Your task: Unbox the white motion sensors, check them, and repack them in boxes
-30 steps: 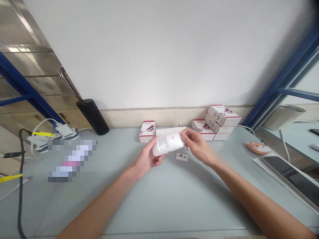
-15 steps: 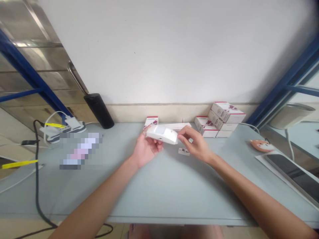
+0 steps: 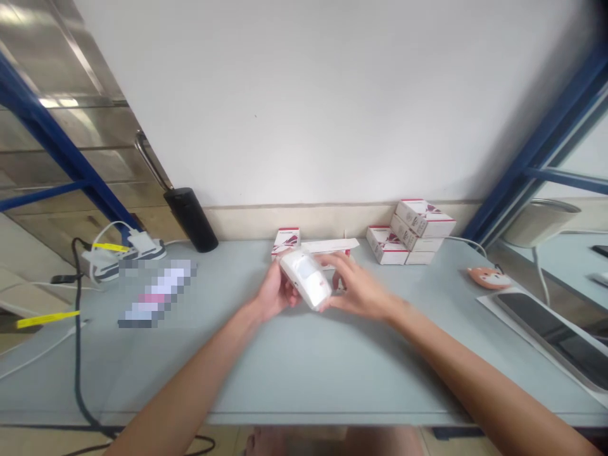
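Operation in hand: a white plastic motion-sensor housing (image 3: 304, 277) is held between both hands, above the bench (image 3: 332, 380) and just in front of a flat white carton (image 3: 330, 244). The left hand (image 3: 275, 292) is closed around the housing's left side. The right hand (image 3: 358, 290) is spread at its lower end; whether it grips cannot be determined.
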Demonstrator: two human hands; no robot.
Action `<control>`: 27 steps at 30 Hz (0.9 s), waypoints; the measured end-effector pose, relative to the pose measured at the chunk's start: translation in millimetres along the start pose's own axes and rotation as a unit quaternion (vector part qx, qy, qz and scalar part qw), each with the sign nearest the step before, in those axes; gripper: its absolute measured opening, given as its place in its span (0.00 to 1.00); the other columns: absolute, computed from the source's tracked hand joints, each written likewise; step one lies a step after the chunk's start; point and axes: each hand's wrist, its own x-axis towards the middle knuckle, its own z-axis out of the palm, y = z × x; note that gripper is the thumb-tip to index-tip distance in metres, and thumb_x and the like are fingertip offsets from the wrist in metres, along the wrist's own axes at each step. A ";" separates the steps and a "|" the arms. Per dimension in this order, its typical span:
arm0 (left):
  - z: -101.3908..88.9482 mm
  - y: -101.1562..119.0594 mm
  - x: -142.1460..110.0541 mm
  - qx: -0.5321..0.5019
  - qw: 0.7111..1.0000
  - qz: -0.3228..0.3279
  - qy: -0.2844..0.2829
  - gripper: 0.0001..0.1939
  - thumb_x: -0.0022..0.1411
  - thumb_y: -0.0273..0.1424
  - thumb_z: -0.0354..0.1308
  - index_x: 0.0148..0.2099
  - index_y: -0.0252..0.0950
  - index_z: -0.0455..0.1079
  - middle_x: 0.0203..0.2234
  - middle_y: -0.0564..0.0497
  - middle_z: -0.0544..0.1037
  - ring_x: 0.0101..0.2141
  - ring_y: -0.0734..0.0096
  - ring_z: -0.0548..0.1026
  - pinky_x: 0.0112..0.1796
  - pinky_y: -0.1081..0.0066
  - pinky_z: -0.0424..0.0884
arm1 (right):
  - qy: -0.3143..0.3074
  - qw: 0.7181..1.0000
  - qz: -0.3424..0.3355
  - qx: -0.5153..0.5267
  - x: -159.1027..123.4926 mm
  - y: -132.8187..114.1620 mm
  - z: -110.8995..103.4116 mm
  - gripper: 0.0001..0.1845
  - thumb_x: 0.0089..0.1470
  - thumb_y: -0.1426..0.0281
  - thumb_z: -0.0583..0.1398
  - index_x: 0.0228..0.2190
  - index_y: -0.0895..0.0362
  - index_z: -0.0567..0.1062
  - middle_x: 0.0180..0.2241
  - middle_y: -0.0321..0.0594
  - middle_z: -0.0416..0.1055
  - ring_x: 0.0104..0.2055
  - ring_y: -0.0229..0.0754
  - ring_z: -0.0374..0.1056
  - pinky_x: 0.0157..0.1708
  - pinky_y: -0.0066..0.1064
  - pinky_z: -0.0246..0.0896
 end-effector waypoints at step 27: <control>2.8 -0.9 21.1 0.679 0.636 0.367 -0.006 0.29 0.75 0.44 0.53 0.74 0.50 0.57 0.64 0.45 0.71 0.64 0.50 0.68 0.62 0.52 0.67 | 0.167 0.945 0.252 -0.123 6.5 29.5 -42.4 0.38 0.60 0.59 0.65 0.68 0.34 0.61 0.47 0.42 0.68 0.32 0.45 0.70 0.33 0.38 0.65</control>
